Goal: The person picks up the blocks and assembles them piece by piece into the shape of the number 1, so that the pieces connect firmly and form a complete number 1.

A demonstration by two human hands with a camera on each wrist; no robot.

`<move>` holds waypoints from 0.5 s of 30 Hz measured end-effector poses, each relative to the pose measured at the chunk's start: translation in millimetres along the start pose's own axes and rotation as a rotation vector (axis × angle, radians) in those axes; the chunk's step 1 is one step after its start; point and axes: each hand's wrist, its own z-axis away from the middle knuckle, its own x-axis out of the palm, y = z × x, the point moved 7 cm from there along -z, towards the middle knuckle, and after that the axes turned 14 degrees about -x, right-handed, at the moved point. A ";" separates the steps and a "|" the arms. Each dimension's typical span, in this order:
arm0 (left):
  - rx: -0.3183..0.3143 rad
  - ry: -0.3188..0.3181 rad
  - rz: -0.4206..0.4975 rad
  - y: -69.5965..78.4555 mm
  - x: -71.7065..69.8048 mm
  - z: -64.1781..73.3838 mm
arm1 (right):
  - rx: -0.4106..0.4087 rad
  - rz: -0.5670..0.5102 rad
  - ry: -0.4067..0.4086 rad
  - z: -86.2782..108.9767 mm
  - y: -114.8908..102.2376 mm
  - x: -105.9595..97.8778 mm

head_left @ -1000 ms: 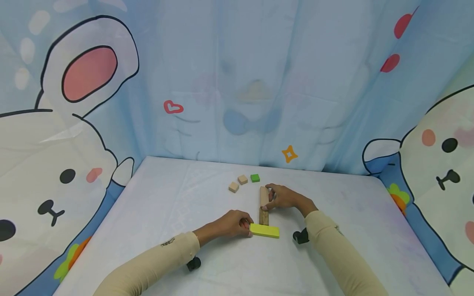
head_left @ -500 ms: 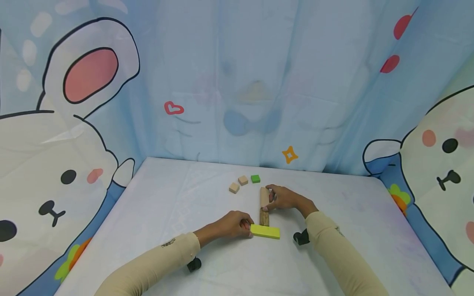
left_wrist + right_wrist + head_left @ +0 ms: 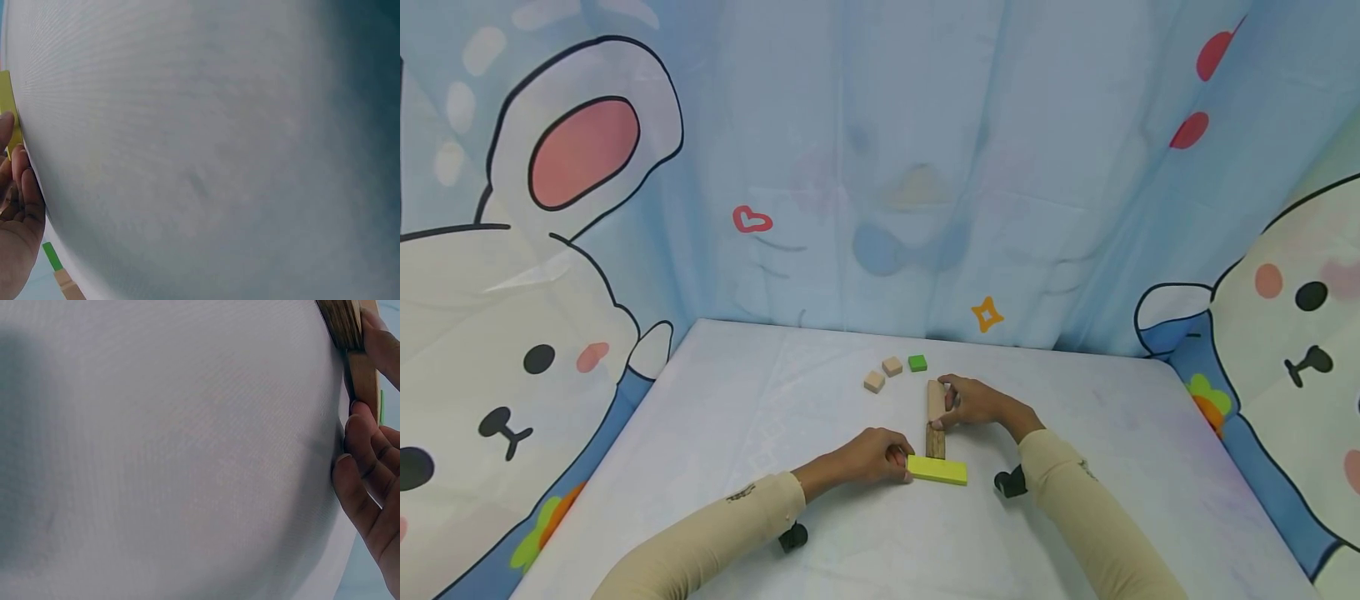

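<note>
My left hand [image 3: 867,456] pinches the left end of a flat yellow block [image 3: 937,470], which lies crosswise on the table. In the left wrist view its thumb and fingertips meet on the yellow block [image 3: 8,94]. Behind the middle of that block, a dark streaked wooden block [image 3: 935,444] points away from me. A light wooden block [image 3: 935,398] continues the same line, end to end with the dark one. My right hand [image 3: 977,402] holds the light block from its right side, thumb near the close end and fingers toward the far end; the right wrist view shows this hand [image 3: 381,469] at the blocks' joint.
Two small beige cubes [image 3: 874,381] and a small green block [image 3: 917,362] lie beyond the wooden blocks. A white cloth covers the table [image 3: 760,383]. A blue printed curtain [image 3: 880,167] hangs behind it. Dark wrist cameras [image 3: 1011,482] sit under both sleeves.
</note>
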 end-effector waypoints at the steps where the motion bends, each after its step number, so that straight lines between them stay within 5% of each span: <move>1: 0.000 0.001 -0.001 0.0 0.0 -0.1 | 0.000 -0.001 0.000 0.1 -0.2 -0.1; 15: -0.011 0.003 0.006 0.4 0.2 0.6 | 0.010 0.001 -0.016 -0.6 0.2 -0.4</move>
